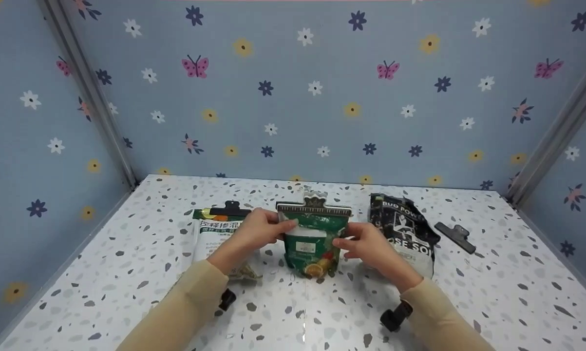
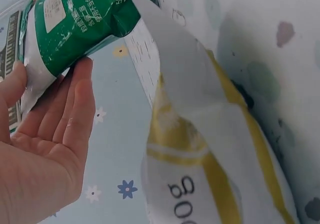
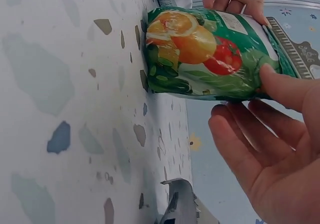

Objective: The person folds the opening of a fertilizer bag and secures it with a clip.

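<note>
A green pouch (image 1: 302, 261) printed with fruit and vegetables stands upright at the middle of the table. Across its top sits a wide clip (image 1: 314, 209) with ruler-like marks. My left hand (image 1: 256, 229) holds the pouch's left side near the top, thumb in front and fingers behind. Lower on the opposite side, my right hand (image 1: 368, 243) holds it between thumb and fingers. In the right wrist view, the pouch's base (image 3: 160, 54) is down at the tabletop. The left wrist view shows the left thumb (image 2: 14, 81) on the white band below the clip.
Left of the pouch lies a white bag (image 1: 207, 241) with a black clip (image 1: 231, 208) on its top. To the right stands a black bag (image 1: 400, 219) of rose soil, its top crumpled. Beside that rests a loose dark clip (image 1: 456, 236). Patterned walls (image 1: 293, 97) enclose the table.
</note>
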`<move>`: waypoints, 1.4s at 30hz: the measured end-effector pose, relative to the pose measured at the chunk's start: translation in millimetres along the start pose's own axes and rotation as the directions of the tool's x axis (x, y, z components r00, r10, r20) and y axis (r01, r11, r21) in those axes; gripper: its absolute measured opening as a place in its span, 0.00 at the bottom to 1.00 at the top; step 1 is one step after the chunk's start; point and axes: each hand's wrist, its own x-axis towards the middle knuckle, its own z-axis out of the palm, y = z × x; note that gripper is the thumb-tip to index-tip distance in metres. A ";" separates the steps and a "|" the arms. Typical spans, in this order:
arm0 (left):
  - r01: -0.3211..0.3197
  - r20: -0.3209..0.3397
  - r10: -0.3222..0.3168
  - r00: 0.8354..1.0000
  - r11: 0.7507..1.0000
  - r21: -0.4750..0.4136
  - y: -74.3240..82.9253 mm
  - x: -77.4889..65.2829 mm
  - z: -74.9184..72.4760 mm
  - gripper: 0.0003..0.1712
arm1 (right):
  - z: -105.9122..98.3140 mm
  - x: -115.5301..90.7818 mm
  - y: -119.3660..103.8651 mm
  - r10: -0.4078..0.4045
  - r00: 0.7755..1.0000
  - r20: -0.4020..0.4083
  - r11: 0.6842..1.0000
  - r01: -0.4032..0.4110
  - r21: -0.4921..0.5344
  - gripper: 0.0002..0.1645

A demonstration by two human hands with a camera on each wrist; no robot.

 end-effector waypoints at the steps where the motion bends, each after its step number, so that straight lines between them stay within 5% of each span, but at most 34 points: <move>1: 0.007 -0.003 -0.007 1.000 1.000 -0.011 0.5 1.2 0.9 0.18 | 1.0 1.0 0.1 0.015 1.000 -0.011 1.000 -0.015 0.008 0.13; 7: 0.051 -0.034 -0.052 0.998 0.998 -0.021 2.9 6.4 6.0 0.28 | 6.6 10.4 2.7 0.056 0.996 -0.070 0.998 -0.054 0.029 0.10; 13: 0.109 -0.056 -0.113 0.992 0.992 -0.069 4.9 11.5 12.2 0.43 | 8.1 16.1 5.1 0.097 0.992 -0.083 0.987 -0.085 0.136 0.21; 17: 0.151 -0.046 -0.157 0.986 0.980 -0.127 5.8 14.5 15.2 0.45 | 7.8 16.6 3.4 0.125 0.990 -0.061 0.974 -0.111 0.196 0.29; 27: 0.207 -0.011 -0.214 0.977 0.956 -0.210 5.8 18.1 21.2 0.46 | 10.6 18.2 2.6 0.146 0.989 -0.035 0.967 -0.135 0.215 0.29; 42: 0.278 0.041 -0.275 0.960 0.942 -0.190 -5.5 19.5 18.3 0.47 | 13.4 19.9 12.1 0.234 0.971 0.045 0.935 -0.237 0.265 0.27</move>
